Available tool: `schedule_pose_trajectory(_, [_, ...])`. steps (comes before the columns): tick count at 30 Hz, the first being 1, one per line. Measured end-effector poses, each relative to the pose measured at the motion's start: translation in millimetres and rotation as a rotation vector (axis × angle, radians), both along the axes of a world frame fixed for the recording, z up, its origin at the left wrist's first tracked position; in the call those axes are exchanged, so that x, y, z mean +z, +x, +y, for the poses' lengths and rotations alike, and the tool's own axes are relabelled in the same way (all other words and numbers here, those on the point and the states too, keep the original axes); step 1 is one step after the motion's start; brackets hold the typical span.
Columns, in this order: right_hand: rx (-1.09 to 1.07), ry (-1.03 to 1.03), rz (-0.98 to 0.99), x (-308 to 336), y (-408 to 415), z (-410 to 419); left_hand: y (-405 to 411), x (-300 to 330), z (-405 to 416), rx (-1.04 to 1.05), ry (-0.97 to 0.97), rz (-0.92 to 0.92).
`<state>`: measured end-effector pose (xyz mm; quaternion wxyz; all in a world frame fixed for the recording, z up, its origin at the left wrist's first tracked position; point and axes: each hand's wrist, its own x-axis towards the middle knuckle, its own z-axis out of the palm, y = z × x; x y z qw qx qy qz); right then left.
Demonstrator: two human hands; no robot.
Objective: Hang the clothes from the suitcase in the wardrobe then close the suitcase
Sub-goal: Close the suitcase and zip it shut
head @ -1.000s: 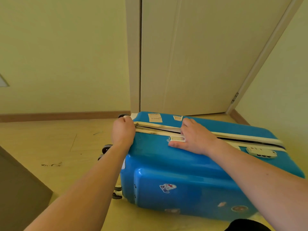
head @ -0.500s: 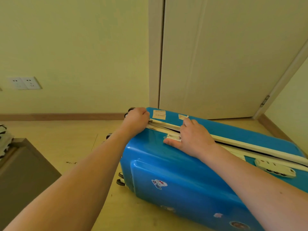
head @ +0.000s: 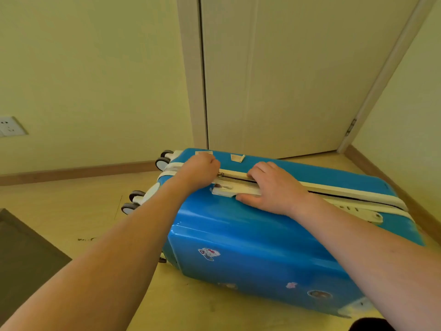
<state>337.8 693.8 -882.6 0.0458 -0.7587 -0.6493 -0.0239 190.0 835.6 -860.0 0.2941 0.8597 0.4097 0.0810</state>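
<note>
since a moment before, her left hand (head: pixel 201 169) had dragged the zipper pull (head: pixel 220 174) round the wheel-end corner toward three o'clock, fingers pinched on it; right hand (head: pixel 269 187) pressed flat. blue suitcase (head: pixel 262 235) lay by the door (head: pixel 286 80), still half unzipped

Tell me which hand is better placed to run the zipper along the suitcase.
Left. The left hand is curled at the zipper pull, where the closed stretch ends; the open gap runs on toward the right. The right hand lies flat across the suitcase seam, pressing the halves together.
</note>
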Motion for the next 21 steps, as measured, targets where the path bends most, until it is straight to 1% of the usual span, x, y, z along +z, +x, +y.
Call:
schedule_pose_trajectory(2, [0.001, 0.0, 0.008, 1, -2, 0, 13, -2, -13, -0.011, -0.024, -0.024])
schedule_pose_trajectory(5, [-0.015, -0.025, -0.023, 3, 9, -13, 19, -2, -14, 0.067, -0.068, -0.092])
schedule_pose_trajectory(7, [-0.065, -0.037, -0.049, 3, 25, -29, 20, -2, -12, 0.099, -0.086, -0.102])
schedule_pose_trajectory(12, [-0.161, -0.008, -0.058, -2, 46, -49, 28, -1, -11, 0.095, -0.075, -0.133])
schedule_pose_trajectory(14, [-0.168, 0.002, -0.043, -2, 48, -47, 36, 2, -15, 0.069, -0.076, -0.1])
schedule_pose_trajectory(18, [-0.154, 0.015, -0.013, -2, 53, -47, 63, 6, -39, -0.021, -0.037, 0.029])
schedule_pose_trajectory(21, [-0.112, -0.009, -0.037, -1, 63, -57, 80, 4, -47, -0.095, -0.007, 0.101])
